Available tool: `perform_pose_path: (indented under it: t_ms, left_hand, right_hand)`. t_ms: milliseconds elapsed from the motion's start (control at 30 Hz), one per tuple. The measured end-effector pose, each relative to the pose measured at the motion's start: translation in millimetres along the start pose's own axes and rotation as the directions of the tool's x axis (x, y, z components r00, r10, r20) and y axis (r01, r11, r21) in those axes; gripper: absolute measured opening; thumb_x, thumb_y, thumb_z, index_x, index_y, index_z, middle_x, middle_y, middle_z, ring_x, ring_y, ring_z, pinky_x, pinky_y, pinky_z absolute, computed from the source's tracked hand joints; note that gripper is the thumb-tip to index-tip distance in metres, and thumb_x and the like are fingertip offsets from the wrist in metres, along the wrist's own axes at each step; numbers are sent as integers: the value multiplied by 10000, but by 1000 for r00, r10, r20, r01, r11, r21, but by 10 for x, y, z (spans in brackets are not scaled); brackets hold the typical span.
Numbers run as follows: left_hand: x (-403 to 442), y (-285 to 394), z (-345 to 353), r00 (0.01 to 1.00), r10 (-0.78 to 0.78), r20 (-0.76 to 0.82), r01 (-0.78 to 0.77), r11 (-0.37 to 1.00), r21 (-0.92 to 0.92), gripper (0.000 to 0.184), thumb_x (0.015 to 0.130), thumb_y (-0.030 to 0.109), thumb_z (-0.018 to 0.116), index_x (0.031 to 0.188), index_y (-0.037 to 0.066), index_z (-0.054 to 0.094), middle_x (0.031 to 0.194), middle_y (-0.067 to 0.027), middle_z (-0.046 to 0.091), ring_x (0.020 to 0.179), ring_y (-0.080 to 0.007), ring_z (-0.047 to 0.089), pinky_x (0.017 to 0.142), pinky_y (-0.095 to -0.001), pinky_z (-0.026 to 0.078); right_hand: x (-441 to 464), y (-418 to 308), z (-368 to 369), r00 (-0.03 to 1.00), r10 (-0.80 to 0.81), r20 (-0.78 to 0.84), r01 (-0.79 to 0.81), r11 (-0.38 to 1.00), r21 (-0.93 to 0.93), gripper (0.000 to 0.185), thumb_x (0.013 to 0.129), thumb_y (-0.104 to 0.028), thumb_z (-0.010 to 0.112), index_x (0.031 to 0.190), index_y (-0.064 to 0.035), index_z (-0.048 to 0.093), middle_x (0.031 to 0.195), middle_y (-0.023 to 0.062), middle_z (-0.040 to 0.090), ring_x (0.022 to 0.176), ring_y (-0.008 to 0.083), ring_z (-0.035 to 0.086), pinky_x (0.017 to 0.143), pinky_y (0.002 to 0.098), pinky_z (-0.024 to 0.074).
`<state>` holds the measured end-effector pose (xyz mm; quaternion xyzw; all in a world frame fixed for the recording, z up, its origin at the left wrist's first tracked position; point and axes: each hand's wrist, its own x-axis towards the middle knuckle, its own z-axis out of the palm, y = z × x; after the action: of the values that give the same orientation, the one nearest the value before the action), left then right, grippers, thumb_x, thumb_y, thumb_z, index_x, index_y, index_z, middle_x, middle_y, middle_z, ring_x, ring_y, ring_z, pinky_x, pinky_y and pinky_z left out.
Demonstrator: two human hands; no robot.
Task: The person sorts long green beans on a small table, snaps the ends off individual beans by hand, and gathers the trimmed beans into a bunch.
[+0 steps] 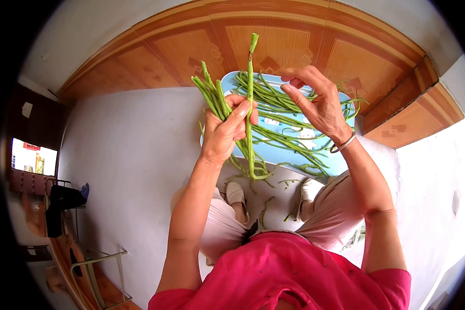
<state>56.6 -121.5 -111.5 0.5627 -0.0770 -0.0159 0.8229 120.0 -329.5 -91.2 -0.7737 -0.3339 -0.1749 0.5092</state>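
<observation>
My left hand [225, 126] is closed round a bunch of long green beans [212, 95], whose ends stick out above the fist and hang below it. One thicker bean [250, 77] stands upright between thumb and fingers, with a brownish spot near its top. To the right, my right hand [318, 101] is raised with thumb and fingers apart and nothing between them; a bangle [343, 143] circles its wrist. Beneath both hands, many more long beans [289, 137] lie spread on a light blue table top [337, 164] with cartoon pictures.
Bean scraps [264, 213] lie on the grey floor [124, 150] between my shoes [236, 196]. Brown patterned tiles [191, 54] line the wall behind the table top. At the lower left stands a metal-framed seat [106, 256], near a wooden piece of furniture.
</observation>
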Motion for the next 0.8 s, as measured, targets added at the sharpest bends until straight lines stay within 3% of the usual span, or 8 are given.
perform_pose_path:
  t_ms: [67,267,400,433,567,700,800]
  left_hand:
    - [-28,23,29,999,-39,16,38,997,73,191,936,153,547,980,-30,578,739,-71,571,442,1,278,410,-160,236]
    - [-57,12,54,996,-77,32,69,975,210,183,910,127,576,953,-51,582,702,-83,590,421,2,284,381,-170,227]
    - [-52,22,93,994,-105,18,97,966,241,191,893,121,600,929,-66,587,644,-75,583,413,0,296,379,-175,215]
    - [-52,11,94,993,-111,25,102,965,242,194,891,122,602,924,-69,589,642,-75,583,412,1,296,379,-176,213]
    - [-57,-1,116,990,-139,38,126,961,248,211,887,128,609,913,-80,591,630,-73,579,411,0,296,381,-178,210]
    - [-57,15,131,986,-158,46,142,960,242,220,884,132,615,912,-85,588,611,-63,566,412,-4,300,382,-180,212]
    - [-49,8,87,985,-163,55,147,963,226,141,878,126,632,882,-14,614,664,-72,609,412,-3,310,374,-184,220]
  right_hand:
    - [52,47,-77,958,-255,-129,222,949,-225,338,796,-109,689,1127,-103,622,1049,89,604,942,260,562,822,361,478]
    - [93,106,-160,899,-438,-32,389,827,-406,490,741,-82,703,1205,-183,586,1245,66,523,1142,292,475,943,409,426]
    - [72,54,-159,868,-495,37,446,746,-495,477,737,-114,687,1189,-243,607,1279,29,511,1196,263,459,1025,471,372]
    - [57,56,-136,862,-503,61,465,737,-491,455,727,-133,666,1160,-267,625,1296,-4,506,1221,243,445,1073,523,299]
    - [4,24,-84,851,-464,247,523,697,-491,392,718,-166,606,1098,-252,652,1305,-38,507,1268,219,410,1109,572,189]
    - [-14,49,-72,836,-469,284,548,683,-483,362,716,-177,598,1068,-229,666,1292,-32,519,1276,214,406,1107,584,184]
    - [-18,56,-68,828,-486,281,561,691,-456,332,724,-188,594,1045,-213,673,1259,-37,542,1270,210,415,1108,587,179]
